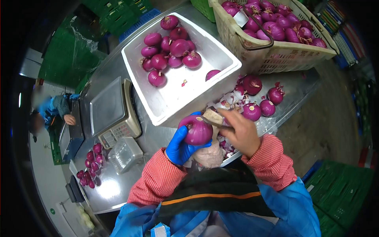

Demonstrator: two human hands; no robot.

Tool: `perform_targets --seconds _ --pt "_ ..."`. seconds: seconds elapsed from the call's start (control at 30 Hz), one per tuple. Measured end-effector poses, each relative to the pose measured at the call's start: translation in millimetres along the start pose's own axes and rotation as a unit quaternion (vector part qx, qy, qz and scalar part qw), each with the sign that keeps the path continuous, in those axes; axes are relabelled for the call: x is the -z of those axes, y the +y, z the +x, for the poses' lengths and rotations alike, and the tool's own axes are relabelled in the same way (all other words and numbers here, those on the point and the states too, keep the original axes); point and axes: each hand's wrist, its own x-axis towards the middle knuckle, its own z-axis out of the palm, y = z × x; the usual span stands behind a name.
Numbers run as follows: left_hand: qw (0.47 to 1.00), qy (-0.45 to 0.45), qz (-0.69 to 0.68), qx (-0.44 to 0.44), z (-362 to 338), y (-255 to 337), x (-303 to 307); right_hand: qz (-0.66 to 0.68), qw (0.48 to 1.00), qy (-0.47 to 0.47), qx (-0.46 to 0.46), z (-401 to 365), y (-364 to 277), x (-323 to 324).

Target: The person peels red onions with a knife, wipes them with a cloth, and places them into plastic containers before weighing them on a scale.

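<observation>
Fingers (pixel 178 136) of the blue-gloved left hand (pixel 179 148) curl round an onion (pixel 196 132), seen as I watch through the head camera. It is held over the near edge of the steel table (pixel 118 185), just in front of the tub (pixel 173 102). The bare right hand (pixel 241 134) grips a knife (pixel 213 117) set against the onion's top. A full basket (pixel 276 55) stands far right, the white tub part-filled beside it, a scale (pixel 112 108) to the left. Loose onions (pixel 252 110) lie among peelings (pixel 229 98) just beyond the hands.
</observation>
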Motion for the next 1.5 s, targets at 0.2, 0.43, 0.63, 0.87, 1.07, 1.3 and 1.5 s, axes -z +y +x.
perform_targets --seconds 0.2,0.43,0.63,0.87,1.07,1.3,1.5 --pt "0.989 0.031 0.100 0.102 7.7 1.4 4.3 0.288 0.953 -0.058 -0.074 0.5 -2.4 -15.8" --pt "0.978 0.056 0.197 -0.031 11.3 4.5 -5.9 0.533 0.773 -0.118 -0.323 0.4 -4.4 -26.9" --pt "0.985 -0.027 -0.158 0.064 7.5 -6.0 24.4 0.465 0.829 -0.091 -0.299 -0.6 -3.1 -26.6" --pt "0.999 0.013 0.021 0.021 7.2 -5.8 -0.9 0.449 0.859 -0.037 -0.243 -2.8 -24.1 -20.1" --pt "0.997 0.052 0.049 -0.034 6.0 -19.2 -2.7 0.486 0.831 -0.079 -0.260 -15.5 -14.6 -28.6" --pt "0.981 0.098 0.142 -0.085 7.3 -13.2 10.3 -0.152 0.988 -0.030 0.016 -40.0 -17.9 9.2" --pt "0.963 0.138 0.217 -0.078 9.5 -14.3 2.8 -0.233 0.972 -0.017 0.035 -48.2 -18.7 16.7"
